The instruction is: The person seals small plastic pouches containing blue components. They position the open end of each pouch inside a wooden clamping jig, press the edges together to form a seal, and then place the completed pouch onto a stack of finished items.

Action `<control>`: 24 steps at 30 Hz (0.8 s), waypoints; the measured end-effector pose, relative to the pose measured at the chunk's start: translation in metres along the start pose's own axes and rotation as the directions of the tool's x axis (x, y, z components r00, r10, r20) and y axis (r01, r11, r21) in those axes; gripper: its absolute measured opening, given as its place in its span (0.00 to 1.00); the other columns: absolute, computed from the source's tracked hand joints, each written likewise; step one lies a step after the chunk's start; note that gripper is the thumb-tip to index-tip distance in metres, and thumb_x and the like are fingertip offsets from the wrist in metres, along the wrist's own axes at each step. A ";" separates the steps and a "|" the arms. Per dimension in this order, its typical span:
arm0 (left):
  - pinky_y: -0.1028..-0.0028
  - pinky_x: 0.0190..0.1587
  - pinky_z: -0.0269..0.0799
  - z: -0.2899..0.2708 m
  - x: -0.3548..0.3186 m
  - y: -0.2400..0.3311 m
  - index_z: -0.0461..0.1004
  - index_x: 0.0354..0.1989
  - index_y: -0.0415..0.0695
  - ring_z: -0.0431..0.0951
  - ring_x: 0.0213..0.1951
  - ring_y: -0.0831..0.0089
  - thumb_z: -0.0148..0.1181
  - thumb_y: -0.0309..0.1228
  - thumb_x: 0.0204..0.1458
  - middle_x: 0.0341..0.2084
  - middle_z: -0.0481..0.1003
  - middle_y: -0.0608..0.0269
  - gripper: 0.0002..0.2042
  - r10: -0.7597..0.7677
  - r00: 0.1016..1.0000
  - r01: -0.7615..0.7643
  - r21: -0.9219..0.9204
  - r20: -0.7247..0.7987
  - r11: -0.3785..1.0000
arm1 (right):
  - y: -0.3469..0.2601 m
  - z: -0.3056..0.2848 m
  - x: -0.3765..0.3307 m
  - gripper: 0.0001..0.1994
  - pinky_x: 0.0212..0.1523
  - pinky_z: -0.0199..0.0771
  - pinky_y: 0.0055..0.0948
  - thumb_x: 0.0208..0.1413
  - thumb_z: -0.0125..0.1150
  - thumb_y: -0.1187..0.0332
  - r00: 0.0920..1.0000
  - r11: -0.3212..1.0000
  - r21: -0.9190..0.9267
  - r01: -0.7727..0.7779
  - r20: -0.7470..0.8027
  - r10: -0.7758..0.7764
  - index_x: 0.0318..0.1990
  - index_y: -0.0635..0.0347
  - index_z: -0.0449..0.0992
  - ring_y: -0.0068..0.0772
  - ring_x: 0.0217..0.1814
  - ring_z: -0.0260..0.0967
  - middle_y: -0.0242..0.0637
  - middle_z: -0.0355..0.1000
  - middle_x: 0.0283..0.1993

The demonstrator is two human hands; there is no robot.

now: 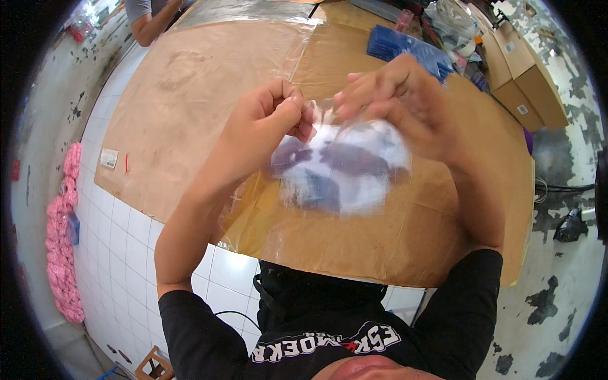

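Observation:
A clear, shiny plastic sheet or bag hangs over the middle of the brown-covered table, with whitish glare and bluish patches on it; I cannot make out whether anything is inside. At its upper left edge, my left hand is closed, thumb and fingers pinching the plastic. My right hand is raised by the upper right edge, its fingers curled and smeared by motion. Whether those fingers grip the plastic cannot be told. Beyond the right hand lies a stack of flat blue plastic packets.
Cardboard boxes and a heap of clear bags crowd the far right. A small white label lies on the table's left side. At the far left edge another person's arm shows. Pink bundles lie against the left wall.

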State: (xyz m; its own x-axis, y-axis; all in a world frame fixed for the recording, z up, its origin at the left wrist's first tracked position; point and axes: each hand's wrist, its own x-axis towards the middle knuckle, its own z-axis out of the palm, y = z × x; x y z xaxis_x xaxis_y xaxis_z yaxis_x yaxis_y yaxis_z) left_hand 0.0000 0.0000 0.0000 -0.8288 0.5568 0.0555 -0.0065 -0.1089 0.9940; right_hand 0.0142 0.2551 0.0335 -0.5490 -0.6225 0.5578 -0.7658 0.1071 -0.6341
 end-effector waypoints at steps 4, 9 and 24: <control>0.76 0.39 0.74 0.000 0.003 -0.003 0.71 0.36 0.40 0.76 0.32 0.77 0.51 0.31 0.63 0.32 0.76 0.63 0.08 -0.051 0.999 0.051 0.056 -0.001 0.997 | 0.011 -0.018 -0.003 0.07 0.47 0.77 0.29 0.65 0.59 0.69 0.982 0.916 0.398 -0.049 -0.147 0.117 0.42 0.60 0.68 0.31 0.45 0.79 0.35 0.78 0.38; 0.76 0.34 0.71 -0.001 0.004 -0.009 0.71 0.32 0.38 0.74 0.30 0.80 0.54 0.30 0.58 0.27 0.76 0.64 0.08 -0.074 0.997 0.061 0.283 0.035 0.957 | 0.012 -0.057 -0.014 0.08 0.44 0.78 0.34 0.71 0.50 0.63 0.963 0.868 0.494 -0.055 -0.203 0.177 0.45 0.57 0.64 0.27 0.32 0.74 0.28 0.67 0.28; 0.63 0.37 0.71 -0.013 0.001 -0.010 0.72 0.37 0.35 0.74 0.30 0.54 0.57 0.29 0.55 0.27 0.75 0.44 0.08 0.068 0.986 -0.167 0.864 0.154 0.475 | 0.000 -0.141 -0.038 0.12 0.11 0.61 0.18 0.69 0.52 0.52 0.834 0.947 0.298 -0.123 -0.486 0.261 0.41 0.48 0.69 0.15 0.12 0.59 0.21 0.62 0.23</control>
State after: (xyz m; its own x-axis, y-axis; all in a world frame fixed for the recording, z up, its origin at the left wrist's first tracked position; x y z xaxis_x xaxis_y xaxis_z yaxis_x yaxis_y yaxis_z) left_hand -0.0078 -0.0090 -0.0115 -0.7314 0.6681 0.1367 0.6191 0.5664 0.5440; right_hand -0.0124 0.3878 0.0875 -0.8205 -0.1149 0.5599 -0.5578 -0.0527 -0.8283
